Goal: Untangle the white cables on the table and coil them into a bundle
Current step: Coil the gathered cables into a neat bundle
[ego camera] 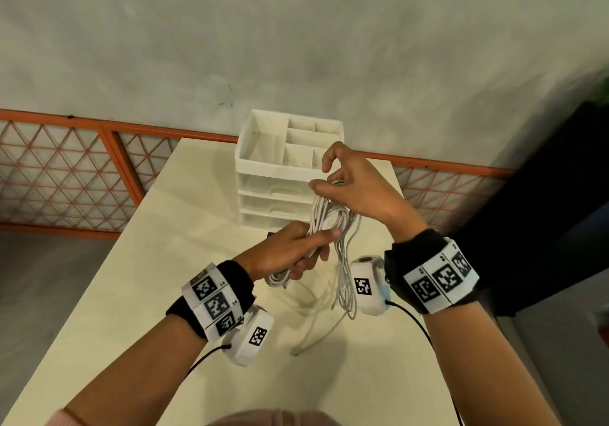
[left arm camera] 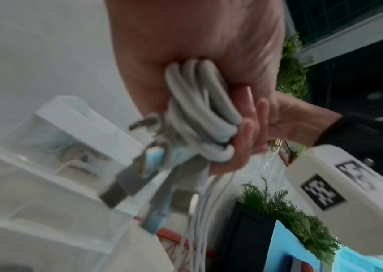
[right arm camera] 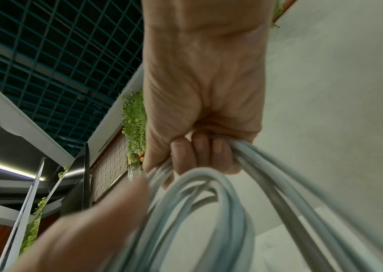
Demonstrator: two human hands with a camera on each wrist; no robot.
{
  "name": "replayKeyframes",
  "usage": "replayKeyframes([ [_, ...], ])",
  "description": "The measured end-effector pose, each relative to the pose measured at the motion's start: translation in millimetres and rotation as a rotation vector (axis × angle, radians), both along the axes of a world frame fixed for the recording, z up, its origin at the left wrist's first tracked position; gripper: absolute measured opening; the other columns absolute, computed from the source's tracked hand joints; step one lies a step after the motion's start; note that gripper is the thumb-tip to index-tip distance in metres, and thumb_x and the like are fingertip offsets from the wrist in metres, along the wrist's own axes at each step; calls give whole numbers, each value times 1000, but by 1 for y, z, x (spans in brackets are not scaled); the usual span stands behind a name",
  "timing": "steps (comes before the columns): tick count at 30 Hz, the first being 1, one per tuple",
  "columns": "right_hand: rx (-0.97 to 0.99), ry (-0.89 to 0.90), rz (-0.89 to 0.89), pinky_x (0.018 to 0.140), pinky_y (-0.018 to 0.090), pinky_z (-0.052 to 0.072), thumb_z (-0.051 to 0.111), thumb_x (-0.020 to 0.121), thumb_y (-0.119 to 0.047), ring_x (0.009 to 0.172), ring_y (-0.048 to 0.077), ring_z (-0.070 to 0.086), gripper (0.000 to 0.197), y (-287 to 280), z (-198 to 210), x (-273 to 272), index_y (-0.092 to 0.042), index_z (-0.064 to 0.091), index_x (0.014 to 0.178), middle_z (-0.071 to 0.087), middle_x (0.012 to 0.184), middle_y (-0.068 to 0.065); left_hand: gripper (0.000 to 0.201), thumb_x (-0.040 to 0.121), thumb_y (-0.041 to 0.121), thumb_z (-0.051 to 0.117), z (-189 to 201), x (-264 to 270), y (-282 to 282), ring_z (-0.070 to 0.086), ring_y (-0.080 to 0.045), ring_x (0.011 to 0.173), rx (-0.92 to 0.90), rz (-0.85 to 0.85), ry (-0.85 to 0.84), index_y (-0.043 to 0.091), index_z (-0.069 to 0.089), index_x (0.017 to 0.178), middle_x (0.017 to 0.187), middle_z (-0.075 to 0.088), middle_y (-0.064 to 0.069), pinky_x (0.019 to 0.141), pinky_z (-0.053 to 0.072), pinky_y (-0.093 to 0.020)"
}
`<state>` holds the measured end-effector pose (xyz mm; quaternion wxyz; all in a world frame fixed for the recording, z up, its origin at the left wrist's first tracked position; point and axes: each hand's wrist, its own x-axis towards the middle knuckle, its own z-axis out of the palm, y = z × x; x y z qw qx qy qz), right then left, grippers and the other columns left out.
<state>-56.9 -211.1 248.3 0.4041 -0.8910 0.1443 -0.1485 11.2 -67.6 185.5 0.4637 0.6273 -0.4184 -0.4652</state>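
Observation:
Both hands hold a half-coiled bunch of white cables [ego camera: 329,219] above the cream table [ego camera: 164,261]. My left hand [ego camera: 293,251] grips the lower end of the loops, fingers curled round them [left arm camera: 199,110]; plug ends hang below the fist [left arm camera: 125,180]. My right hand [ego camera: 349,185] holds the top of the loops, its fingers curled round several strands [right arm camera: 243,184]. Loose strands [ego camera: 344,290] hang down from the bunch to the table, and one free end [ego camera: 296,350] lies on the tabletop nearer me.
A white desk organiser [ego camera: 286,168] with open top compartments and clear drawers stands just behind the hands. An orange-framed mesh railing [ego camera: 66,175] runs behind the table. A dark panel [ego camera: 543,211] stands at the right.

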Motion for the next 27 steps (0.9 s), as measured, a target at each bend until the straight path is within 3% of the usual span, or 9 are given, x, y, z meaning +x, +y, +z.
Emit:
replayKeyframes([
  [3,-5,-31,-30,47,20,34,64,85,-26,46,13,44,23,1,-7,-1,-15,43,86,49,52,3,39,96,37,44,-5,-2,1,21,-14,43,-33,66,59,9,42,69,48,28,3,47,23,-26],
  [5,-25,-40,-82,44,19,29,59,89,-37,39,10,36,28,-2,-14,-2,-14,46,80,44,41,-6,37,98,31,41,-5,0,2,19,-15,45,-57,92,64,11,40,67,51,26,0,48,23,-27],
  [9,83,-1,-140,55,25,32,38,95,-52,40,4,35,44,-11,-24,-10,-17,44,70,37,46,-11,35,99,28,40,-3,10,6,19,-15,45,-116,139,92,12,41,68,53,25,-2,49,22,-28],
  [13,267,-72,-78,64,30,41,27,101,-40,52,7,41,39,-13,-45,-26,-16,58,102,43,55,-5,39,98,32,41,-2,17,9,22,-14,42,-206,217,145,12,43,66,49,27,1,47,27,-27],
  [16,384,-250,-123,48,26,37,38,100,-29,49,10,41,26,11,-59,-23,-25,63,103,45,59,-1,38,96,37,45,2,15,3,24,-16,42,-296,244,169,9,44,70,49,29,0,47,32,-28],
  [19,506,-306,-204,42,24,38,42,100,-30,43,16,44,35,34,-60,-16,-6,61,83,46,60,11,36,94,36,45,4,11,-4,30,-16,42,-381,213,88,7,47,73,49,38,1,48,39,-27],
  [23,544,-265,-208,44,23,51,42,99,-35,59,27,67,31,43,-52,-12,-16,65,88,53,100,23,31,99,23,41,4,11,-11,43,-13,41,-428,224,-22,-1,56,86,57,54,4,44,41,-24],
  [25,572,-187,-205,46,23,54,39,99,-37,54,18,68,30,43,-49,-12,-17,61,98,48,118,17,30,99,21,42,3,10,-12,45,-9,39,-403,258,-50,-4,56,93,56,56,6,43,41,-19],
  [27,617,-93,-210,48,25,55,34,100,-42,52,14,66,33,43,-50,-12,-16,54,104,52,118,17,29,98,21,43,1,10,-13,47,-8,38,-371,266,-69,-1,59,88,50,58,6,44,43,-19],
])
